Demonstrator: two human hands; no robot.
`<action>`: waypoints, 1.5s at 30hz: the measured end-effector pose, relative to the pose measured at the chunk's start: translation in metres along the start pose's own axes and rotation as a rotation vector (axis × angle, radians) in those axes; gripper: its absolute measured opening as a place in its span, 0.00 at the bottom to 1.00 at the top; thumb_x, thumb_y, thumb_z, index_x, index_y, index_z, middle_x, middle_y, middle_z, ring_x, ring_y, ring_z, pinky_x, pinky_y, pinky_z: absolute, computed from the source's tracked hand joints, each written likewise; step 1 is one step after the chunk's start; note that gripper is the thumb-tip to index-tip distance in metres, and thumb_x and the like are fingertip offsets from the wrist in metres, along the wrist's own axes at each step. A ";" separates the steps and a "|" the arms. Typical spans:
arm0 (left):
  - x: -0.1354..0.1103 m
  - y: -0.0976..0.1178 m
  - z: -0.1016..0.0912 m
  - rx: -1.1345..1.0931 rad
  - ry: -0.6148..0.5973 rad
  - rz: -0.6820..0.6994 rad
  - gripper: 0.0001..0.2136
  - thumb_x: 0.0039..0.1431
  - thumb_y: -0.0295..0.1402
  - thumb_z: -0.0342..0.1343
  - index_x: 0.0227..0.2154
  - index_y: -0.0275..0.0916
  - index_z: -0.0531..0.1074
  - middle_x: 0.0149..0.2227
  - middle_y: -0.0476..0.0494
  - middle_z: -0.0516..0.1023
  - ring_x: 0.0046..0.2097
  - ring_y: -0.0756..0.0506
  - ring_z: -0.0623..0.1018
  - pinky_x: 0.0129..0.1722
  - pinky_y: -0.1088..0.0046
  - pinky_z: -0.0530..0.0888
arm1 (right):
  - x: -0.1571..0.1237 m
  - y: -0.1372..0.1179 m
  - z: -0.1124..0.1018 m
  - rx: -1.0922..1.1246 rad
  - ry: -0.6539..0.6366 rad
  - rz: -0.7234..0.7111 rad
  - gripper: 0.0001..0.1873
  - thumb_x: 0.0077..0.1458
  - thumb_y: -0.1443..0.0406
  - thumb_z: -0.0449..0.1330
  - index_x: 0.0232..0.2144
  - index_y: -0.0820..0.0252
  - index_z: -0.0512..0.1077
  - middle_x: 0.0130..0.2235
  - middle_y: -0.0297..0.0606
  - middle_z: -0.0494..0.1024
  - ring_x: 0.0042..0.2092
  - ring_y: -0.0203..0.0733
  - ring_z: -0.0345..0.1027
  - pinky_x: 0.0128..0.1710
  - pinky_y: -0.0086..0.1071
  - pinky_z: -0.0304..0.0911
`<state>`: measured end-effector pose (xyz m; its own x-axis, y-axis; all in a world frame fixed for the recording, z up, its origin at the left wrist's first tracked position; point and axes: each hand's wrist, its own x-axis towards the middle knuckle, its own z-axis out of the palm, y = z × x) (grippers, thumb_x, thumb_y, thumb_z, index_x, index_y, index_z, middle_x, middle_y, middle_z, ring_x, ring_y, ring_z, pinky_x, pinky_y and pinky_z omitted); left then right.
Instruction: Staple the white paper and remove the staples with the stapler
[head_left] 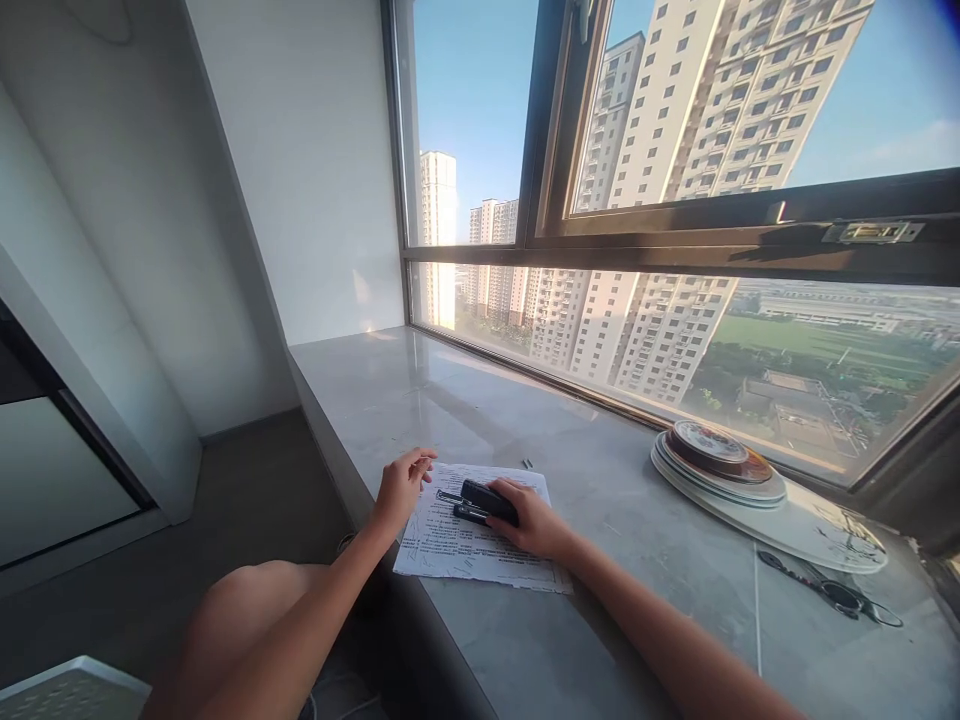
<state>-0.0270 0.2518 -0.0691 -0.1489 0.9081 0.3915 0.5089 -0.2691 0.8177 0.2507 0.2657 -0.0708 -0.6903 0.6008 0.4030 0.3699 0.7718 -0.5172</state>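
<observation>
My right hand (529, 518) is wrapped round a black stapler (487, 500) above the printed sheets of paper (480, 562). The stapler's jaws are apart, and a metal rail (448, 496) sticks out on its left side. At the upper left corner of the paper is my left hand (405, 485), its fingers loosely bent and apart, with nothing seen in them. Two small strips (527, 463), perhaps staples, lie just beyond the paper's far edge.
The paper lies on a grey stone window ledge (480, 420). To the right, a stack of plates (716, 465) stands by the window frame (615, 405), with scissors (836, 592) in front. The ledge drops off on the left, beside my leg.
</observation>
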 end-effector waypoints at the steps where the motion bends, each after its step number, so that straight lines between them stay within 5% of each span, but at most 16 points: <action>1: -0.008 0.003 -0.001 -0.119 0.015 -0.061 0.21 0.65 0.50 0.53 0.42 0.38 0.80 0.34 0.42 0.80 0.33 0.45 0.79 0.33 0.69 0.76 | 0.000 0.000 0.000 -0.003 0.000 0.001 0.11 0.60 0.61 0.61 0.44 0.57 0.70 0.42 0.39 0.77 0.41 0.43 0.68 0.42 0.34 0.60; 6: -0.033 0.015 -0.007 -0.348 -0.009 -0.258 0.24 0.52 0.51 0.66 0.43 0.36 0.82 0.35 0.42 0.83 0.36 0.43 0.81 0.43 0.62 0.80 | 0.000 0.000 0.001 -0.003 0.008 -0.005 0.11 0.59 0.62 0.61 0.44 0.57 0.69 0.41 0.39 0.77 0.40 0.44 0.67 0.41 0.34 0.60; 11: -0.036 0.018 -0.005 -0.071 -0.043 -0.046 0.18 0.61 0.42 0.59 0.51 0.42 0.78 0.38 0.44 0.84 0.41 0.41 0.83 0.45 0.63 0.79 | 0.000 0.000 0.001 0.005 0.000 -0.003 0.11 0.60 0.62 0.61 0.44 0.57 0.70 0.41 0.39 0.77 0.41 0.45 0.68 0.42 0.35 0.60; 15: -0.038 0.015 0.006 0.207 -0.105 0.077 0.09 0.65 0.32 0.54 0.44 0.44 0.79 0.42 0.42 0.84 0.45 0.40 0.83 0.45 0.66 0.77 | 0.001 -0.001 0.000 0.005 -0.017 0.006 0.11 0.60 0.61 0.61 0.44 0.57 0.70 0.42 0.40 0.77 0.41 0.44 0.68 0.41 0.35 0.60; 21: -0.035 0.011 0.022 0.354 -0.165 0.271 0.11 0.63 0.24 0.55 0.41 0.44 0.80 0.43 0.42 0.82 0.49 0.39 0.77 0.51 0.61 0.72 | 0.000 -0.002 0.000 0.006 -0.019 0.012 0.12 0.61 0.60 0.60 0.45 0.57 0.70 0.41 0.40 0.77 0.40 0.45 0.67 0.41 0.36 0.61; 45: -0.009 0.018 0.012 0.324 -0.350 0.260 0.11 0.57 0.22 0.60 0.36 0.45 0.83 0.39 0.44 0.82 0.47 0.39 0.78 0.49 0.63 0.72 | 0.000 0.000 0.000 0.004 -0.012 0.023 0.08 0.61 0.61 0.60 0.42 0.57 0.68 0.39 0.37 0.75 0.38 0.42 0.65 0.40 0.33 0.59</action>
<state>-0.0066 0.2428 -0.0629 0.2802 0.8923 0.3541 0.7349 -0.4367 0.5188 0.2506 0.2653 -0.0711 -0.6893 0.6155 0.3822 0.3831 0.7573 -0.5289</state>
